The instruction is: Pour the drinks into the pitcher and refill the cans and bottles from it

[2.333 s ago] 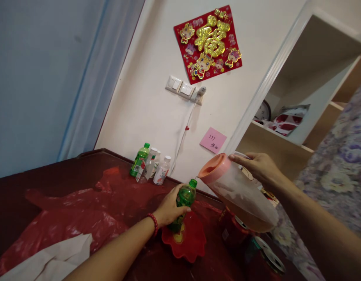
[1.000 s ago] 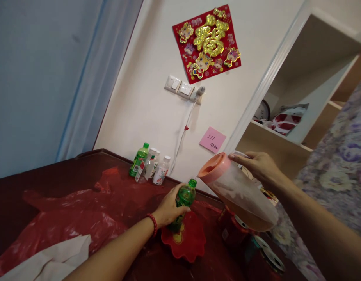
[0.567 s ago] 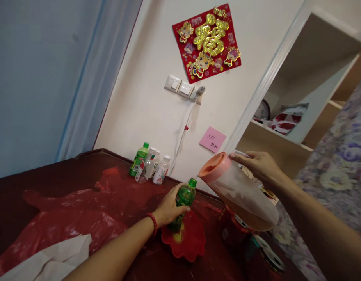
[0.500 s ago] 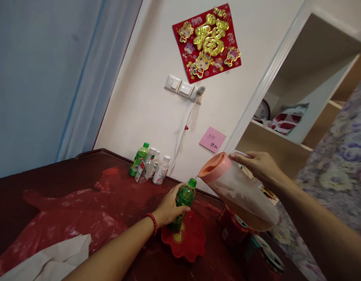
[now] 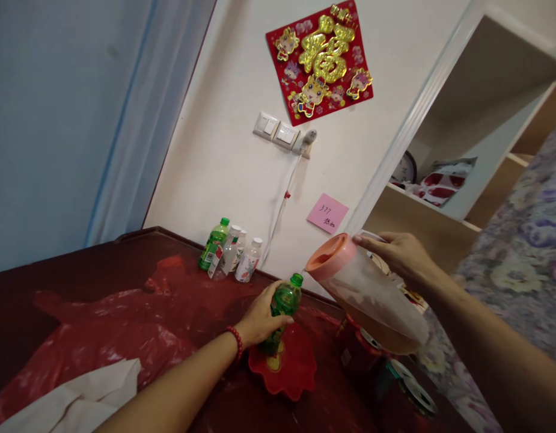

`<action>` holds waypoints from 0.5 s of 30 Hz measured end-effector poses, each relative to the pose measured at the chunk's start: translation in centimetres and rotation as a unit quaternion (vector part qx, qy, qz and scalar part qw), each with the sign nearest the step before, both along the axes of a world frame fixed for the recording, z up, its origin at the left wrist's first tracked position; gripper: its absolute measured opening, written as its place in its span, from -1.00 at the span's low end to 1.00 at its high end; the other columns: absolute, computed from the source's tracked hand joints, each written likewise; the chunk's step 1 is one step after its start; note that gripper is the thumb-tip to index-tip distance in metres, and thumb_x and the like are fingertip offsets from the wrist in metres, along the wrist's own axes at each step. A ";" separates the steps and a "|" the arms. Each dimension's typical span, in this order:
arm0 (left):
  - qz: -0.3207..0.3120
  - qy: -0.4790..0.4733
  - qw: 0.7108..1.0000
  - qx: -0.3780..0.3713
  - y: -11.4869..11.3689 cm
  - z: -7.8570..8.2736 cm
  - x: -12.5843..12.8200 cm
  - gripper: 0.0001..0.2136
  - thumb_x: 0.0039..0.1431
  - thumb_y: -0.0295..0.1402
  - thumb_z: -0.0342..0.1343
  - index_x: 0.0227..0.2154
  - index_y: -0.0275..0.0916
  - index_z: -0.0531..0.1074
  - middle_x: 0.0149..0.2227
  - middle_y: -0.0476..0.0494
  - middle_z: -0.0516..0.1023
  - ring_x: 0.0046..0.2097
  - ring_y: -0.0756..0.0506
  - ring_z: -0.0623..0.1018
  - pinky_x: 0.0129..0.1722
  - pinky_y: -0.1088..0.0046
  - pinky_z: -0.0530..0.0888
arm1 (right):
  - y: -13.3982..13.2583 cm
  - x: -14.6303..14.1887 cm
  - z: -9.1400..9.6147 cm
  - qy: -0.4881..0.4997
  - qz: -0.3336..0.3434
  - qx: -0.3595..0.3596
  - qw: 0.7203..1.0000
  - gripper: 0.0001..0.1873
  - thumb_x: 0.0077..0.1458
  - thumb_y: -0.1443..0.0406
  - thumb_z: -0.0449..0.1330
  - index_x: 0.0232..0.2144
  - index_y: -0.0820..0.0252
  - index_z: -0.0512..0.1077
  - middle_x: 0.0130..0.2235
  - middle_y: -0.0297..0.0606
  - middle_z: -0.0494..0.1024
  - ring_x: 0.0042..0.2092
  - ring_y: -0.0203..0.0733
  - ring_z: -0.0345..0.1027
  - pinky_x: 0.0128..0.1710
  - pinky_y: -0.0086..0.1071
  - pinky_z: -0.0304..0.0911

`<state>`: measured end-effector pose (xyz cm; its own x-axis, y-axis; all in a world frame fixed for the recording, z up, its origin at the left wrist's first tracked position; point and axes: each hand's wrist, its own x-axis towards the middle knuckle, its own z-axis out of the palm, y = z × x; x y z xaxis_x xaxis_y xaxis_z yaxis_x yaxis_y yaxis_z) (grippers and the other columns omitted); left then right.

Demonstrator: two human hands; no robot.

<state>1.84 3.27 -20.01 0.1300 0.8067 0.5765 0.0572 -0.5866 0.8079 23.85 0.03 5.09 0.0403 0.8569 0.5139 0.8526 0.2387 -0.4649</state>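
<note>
1. Left hand [image 5: 259,316]: fingers wrapped tight around the green bottle [image 5: 282,310], which stands upright on a red dish [image 5: 289,370] near the counter's [image 5: 101,267] far edge.
2. Right hand [image 5: 401,255]: fingers clamped on the pitcher [image 5: 368,294], tilted with its spout just above the bottle's mouth.

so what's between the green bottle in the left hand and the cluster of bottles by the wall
In the head view, only crumpled red plastic sheet on the table lies between the held green bottle and the cluster of bottles; nothing else stands there.
</note>
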 end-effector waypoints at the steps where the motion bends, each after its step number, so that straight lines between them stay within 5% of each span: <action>1: -0.001 -0.001 1.000 0.000 0.0 0.0 0.0 -0.26 -0.10 -0.47 0.33 0.20 -0.17 0.23 0.18 -0.25 0.40 0.19 -0.27 0.40 0.24 0.14 0.26 | 0.0 0.0 0.0 0.001 -0.001 -0.002 1.000 -0.28 -0.21 -0.30 0.23 -0.36 0.24 0.56 -0.67 -0.47 0.13 -0.59 -0.32 -0.01 -0.59 -0.37 -0.12; 15: 0.001 0.005 1.000 0.002 0.1 0.1 0.0 -0.27 -0.10 -0.49 0.34 0.19 -0.18 0.24 0.18 -0.22 0.40 0.18 -0.24 0.40 0.23 0.20 0.27 | 0.5 0.6 -0.6 0.020 0.007 0.001 1.000 -0.35 -0.17 -0.24 0.29 -0.37 0.22 0.56 -0.69 -0.47 0.14 -0.61 -0.33 -0.04 -0.61 -0.37 -0.15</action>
